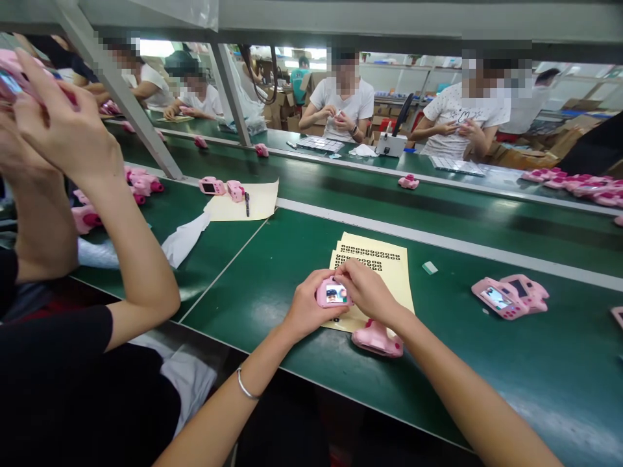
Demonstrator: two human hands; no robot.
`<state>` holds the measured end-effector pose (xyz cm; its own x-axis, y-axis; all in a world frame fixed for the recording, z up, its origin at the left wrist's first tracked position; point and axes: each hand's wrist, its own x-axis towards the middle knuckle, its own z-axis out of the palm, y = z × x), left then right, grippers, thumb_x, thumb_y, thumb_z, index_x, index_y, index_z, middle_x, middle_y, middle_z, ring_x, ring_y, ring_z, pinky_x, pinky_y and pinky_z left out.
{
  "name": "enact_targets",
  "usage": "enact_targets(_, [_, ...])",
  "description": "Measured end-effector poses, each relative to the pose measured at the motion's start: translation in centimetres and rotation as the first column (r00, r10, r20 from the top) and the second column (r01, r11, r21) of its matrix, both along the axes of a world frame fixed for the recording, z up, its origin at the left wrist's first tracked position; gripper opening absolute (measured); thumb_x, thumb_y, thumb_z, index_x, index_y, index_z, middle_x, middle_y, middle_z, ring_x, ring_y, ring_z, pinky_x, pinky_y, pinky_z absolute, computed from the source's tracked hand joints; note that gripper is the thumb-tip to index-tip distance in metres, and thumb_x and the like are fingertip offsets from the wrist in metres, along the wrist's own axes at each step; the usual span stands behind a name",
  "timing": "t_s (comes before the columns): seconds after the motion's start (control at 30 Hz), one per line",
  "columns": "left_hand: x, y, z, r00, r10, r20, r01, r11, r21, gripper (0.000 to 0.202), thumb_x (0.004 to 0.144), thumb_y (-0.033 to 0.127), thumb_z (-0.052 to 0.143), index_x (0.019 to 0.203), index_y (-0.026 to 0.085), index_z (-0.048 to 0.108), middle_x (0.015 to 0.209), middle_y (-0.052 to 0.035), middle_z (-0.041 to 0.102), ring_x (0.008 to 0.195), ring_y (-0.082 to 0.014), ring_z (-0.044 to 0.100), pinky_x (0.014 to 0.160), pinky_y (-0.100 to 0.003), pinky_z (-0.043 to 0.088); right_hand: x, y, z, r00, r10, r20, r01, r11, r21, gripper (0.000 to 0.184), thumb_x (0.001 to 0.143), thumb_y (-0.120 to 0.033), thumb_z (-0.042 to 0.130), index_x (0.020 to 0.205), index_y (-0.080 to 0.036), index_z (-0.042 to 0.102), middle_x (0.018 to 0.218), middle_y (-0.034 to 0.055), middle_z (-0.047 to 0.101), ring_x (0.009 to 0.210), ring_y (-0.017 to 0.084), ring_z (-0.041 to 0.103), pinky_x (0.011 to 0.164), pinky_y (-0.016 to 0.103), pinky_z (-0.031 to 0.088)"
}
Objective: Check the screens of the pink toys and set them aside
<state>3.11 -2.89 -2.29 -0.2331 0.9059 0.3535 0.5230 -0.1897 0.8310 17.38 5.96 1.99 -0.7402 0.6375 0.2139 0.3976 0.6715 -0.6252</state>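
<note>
At the green workbench, a pink toy camera sits between both hands, just above a sheet of cream label backing.
The left hand, a metal bangle at its wrist, curls closed around the camera's near side; the right hand grips its top edge, fingers hiding part of the body. A second pink camera body lies just below the right hand.
</note>
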Motion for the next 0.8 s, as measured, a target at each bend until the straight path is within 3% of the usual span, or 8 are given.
enact_targets(0.17, [0.0, -0.1, -0.2, 0.999, -0.027, -0.043, 0.030, 0.998, 0.060, 0.059, 0.064, 0.032, 0.082, 0.118, 0.021, 0.059, 0.118, -0.0046, 0.062, 0.106, -0.0144, 0.060, 0.096, -0.028, 0.050, 0.1, -0.2, -0.1, 0.999, 0.006, 0.052, -0.008, 0.999, 0.040, 0.016, 0.097, -0.027, 0.041, 0.091, -0.018, 0.052, 0.096, 0.0034, 0.057, 0.085, 0.015, 0.051, 0.072, 0.027, 0.035])
enact_targets(0.4, [0.1, -0.2, -0.4, 0.998, -0.033, -0.056, 0.037, 0.997, 0.067, 0.060, 0.063, 0.035, 0.083, 0.117, 0.021, 0.060, 0.119, -0.0039, 0.062, 0.109, -0.0147, 0.060, 0.096, -0.027, 0.050, 0.6, -0.4, 1.1, 0.991, 0.019, 0.134, -0.020, 1.000, 0.011, 0.017, 0.098, -0.025, 0.039, 0.086, -0.017, 0.049, 0.093, 0.0030, 0.056, 0.080, 0.013, 0.049, 0.069, 0.026, 0.033])
enact_targets(0.57, [0.1, -0.3, -0.1, 0.999, -0.031, -0.038, 0.033, 0.997, 0.068, 0.062, 0.063, 0.032, 0.083, 0.120, 0.021, 0.059, 0.121, -0.0036, 0.061, 0.109, -0.0142, 0.060, 0.095, -0.027, 0.050, 1.0, 0.0, 1.4, 0.993, 0.046, 0.110, -0.047, 0.999, 0.009, 0.017, 0.097, -0.025, 0.039, 0.086, -0.017, 0.048, 0.092, 0.0024, 0.056, 0.079, 0.013, 0.049, 0.070, 0.025, 0.033])
enact_targets(0.8, [0.2, -0.5, 0.2, 0.998, -0.051, -0.045, 0.054, 0.996, 0.064, 0.059, 0.063, 0.033, 0.083, 0.117, 0.021, 0.060, 0.118, -0.0033, 0.062, 0.107, -0.0136, 0.060, 0.092, -0.025, 0.051, 0.8, 0.0, 1.3, 0.981, 0.040, 0.190, -0.062, 0.992, 0.112, 0.017, 0.098, -0.026, 0.040, 0.086, -0.017, 0.049, 0.090, 0.0023, 0.057, 0.078, 0.013, 0.048, 0.068, 0.025, 0.031])
